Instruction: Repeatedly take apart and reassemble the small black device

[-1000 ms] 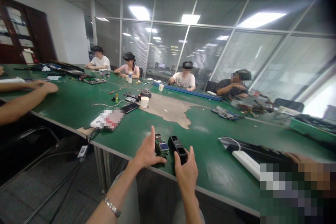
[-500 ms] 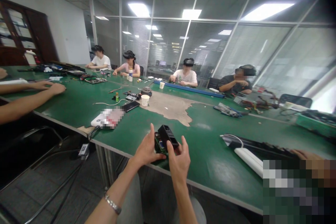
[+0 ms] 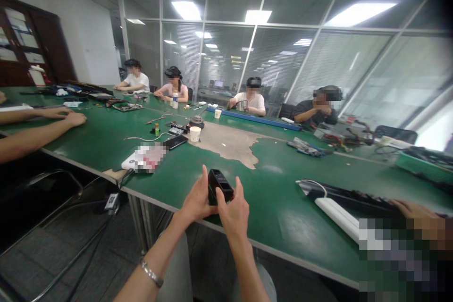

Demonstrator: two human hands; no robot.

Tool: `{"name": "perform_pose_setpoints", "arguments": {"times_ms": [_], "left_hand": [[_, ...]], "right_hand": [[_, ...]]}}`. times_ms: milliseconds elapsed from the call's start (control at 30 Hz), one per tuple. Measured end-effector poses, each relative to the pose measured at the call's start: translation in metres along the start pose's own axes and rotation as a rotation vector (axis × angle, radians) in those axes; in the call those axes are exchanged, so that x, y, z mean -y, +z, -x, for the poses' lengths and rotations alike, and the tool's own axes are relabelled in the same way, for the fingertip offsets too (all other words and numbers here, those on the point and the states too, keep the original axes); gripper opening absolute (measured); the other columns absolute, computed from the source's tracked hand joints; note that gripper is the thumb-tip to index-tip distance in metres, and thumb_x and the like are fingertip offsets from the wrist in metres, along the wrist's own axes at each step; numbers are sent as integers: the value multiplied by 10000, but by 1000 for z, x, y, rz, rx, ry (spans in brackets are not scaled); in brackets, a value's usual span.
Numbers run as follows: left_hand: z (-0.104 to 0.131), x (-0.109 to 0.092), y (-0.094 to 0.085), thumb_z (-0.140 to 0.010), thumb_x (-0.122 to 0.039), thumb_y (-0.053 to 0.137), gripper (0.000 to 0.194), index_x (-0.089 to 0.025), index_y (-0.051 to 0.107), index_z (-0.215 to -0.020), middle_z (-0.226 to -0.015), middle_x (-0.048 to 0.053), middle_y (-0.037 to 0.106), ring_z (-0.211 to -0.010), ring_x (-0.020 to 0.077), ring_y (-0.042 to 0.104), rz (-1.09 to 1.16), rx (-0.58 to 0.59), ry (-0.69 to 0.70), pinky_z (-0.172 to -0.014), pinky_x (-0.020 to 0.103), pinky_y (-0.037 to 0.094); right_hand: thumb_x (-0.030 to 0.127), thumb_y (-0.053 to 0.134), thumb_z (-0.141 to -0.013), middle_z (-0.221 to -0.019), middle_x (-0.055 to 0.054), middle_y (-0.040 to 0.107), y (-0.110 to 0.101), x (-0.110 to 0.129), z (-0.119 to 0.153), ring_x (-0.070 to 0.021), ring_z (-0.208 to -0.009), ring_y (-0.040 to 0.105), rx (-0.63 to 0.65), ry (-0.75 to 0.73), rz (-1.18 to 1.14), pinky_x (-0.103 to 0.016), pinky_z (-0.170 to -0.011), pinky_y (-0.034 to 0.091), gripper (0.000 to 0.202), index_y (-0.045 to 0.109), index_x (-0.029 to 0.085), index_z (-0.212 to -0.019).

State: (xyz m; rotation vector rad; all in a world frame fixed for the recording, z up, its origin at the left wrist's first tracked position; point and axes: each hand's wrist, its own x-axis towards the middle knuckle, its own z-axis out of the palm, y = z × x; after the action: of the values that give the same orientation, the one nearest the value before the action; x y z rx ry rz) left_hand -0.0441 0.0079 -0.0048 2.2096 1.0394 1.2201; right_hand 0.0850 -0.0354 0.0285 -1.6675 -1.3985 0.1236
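Near the front edge of the green table (image 3: 269, 184), a black plastic housing (image 3: 221, 183) with openings in its top stands between my two hands. My left hand (image 3: 198, 197) grips its left side, thumb raised and other fingers low around it. My right hand (image 3: 234, 205) holds the right side, one digit pressed to the near face and another finger raised beyond it. A sliver of green circuit board shows at the housing's left edge; the rest of the board is hidden.
Left of my hands lie a white device (image 3: 132, 159) with a cable and a black phone (image 3: 175, 142). A paper cup (image 3: 195, 134) stands behind them. To the right are a white power strip (image 3: 336, 219) and a co-worker's hand (image 3: 417, 210). Several people sit around the table.
The black housing has come down over the circuit board, moving left and levelling from its tilt. My right hand has moved left with it; my left hand has barely shifted.
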Motion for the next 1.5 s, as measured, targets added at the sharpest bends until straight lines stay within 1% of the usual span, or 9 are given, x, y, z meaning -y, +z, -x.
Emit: {"name": "perform_pose_setpoints", "arguments": {"times_ms": [100, 233, 400, 600, 833, 1000, 1200, 1333, 1500], "left_hand": [[1, 1, 1, -656, -368, 773, 1298, -151, -212, -1473, -1556, 231, 104, -1418, 383, 197, -60, -13, 21, -1111, 572, 269], [-1, 5, 3, -628, -329, 769, 1307, -144, -211, -1473, -1558, 238, 62, -1428, 396, 148, -83, 2, 25, -1121, 587, 239], [-3, 9, 3, -618, -208, 707, 1277, -150, -256, -1455, -1521, 241, 190, -1382, 387, 268, -64, 30, -11, -1081, 597, 296], [2, 2, -1, -643, -243, 709, 1257, -170, -239, -1464, -1480, 213, 282, -1334, 360, 351, -30, 13, -28, -1055, 562, 349], [2, 0, -1, -676, -221, 684, 1210, -163, -230, -1468, -1430, 198, 360, -1279, 339, 414, -44, 7, -32, -1034, 535, 376], [0, 0, 0, -658, -287, 741, 1275, -164, -242, -1461, -1431, 203, 362, -1272, 349, 422, -40, 4, -39, -1012, 541, 390], [0, -1, -1, -667, -286, 740, 1273, -163, -250, -1457, -1447, 209, 353, -1295, 346, 408, -24, 3, -53, -1018, 533, 385], [0, -1, 0, -685, -312, 731, 1263, -171, -263, -1452, -1451, 201, 354, -1297, 341, 408, -28, -3, -79, -1026, 540, 377], [0, -4, -1, -657, -304, 750, 1297, -160, -263, -1453, -1426, 209, 382, -1264, 352, 436, -57, 27, -34, -1006, 538, 394]], "right_hand": [[483, 500, -849, -1318, -203, 548, -3, 5, 0, -315, -1136, 583, 19, -3, 52, -411, -911, 458, 765, 298, 74, -1463], [450, 527, -838, -1271, -217, 576, -1, 1, 2, -321, -1101, 601, 79, -11, 116, -402, -883, 465, 777, 285, 62, -1467], [471, 505, -859, -1266, -222, 573, 12, -19, 14, -319, -1134, 569, 90, -33, 108, -408, -916, 445, 752, 314, 47, -1450], [538, 537, -834, -1361, -197, 505, 18, -32, 20, -299, -1203, 517, 18, -69, -30, -421, -976, 413, 824, 275, 84, -1471], [499, 528, -831, -1303, -201, 556, 19, -26, 17, -321, -1165, 540, 56, -33, -14, -434, -950, 427, 746, 386, 59, -1418], [514, 588, -785, -1203, -161, 636, 16, -21, 9, -281, -1113, 602, 36, 81, -200, -396, -928, 459, 801, 371, 102, -1436], [500, 625, -759, -1154, -153, 665, 10, -14, 6, -292, -1104, 612, 41, 80, -184, -408, -921, 459, 853, 335, 105, -1457], [491, 625, -767, -1118, -123, 686, 11, -13, 11, -288, -1094, 620, 0, 111, -247, -410, -918, 456, 853, 303, 138, -1474], [490, 625, -772, -1138, -131, 676, 14, -14, 12, -282, -1076, 630, -46, 117, -312, -406, -921, 457, 850, 301, 142, -1476]]}}
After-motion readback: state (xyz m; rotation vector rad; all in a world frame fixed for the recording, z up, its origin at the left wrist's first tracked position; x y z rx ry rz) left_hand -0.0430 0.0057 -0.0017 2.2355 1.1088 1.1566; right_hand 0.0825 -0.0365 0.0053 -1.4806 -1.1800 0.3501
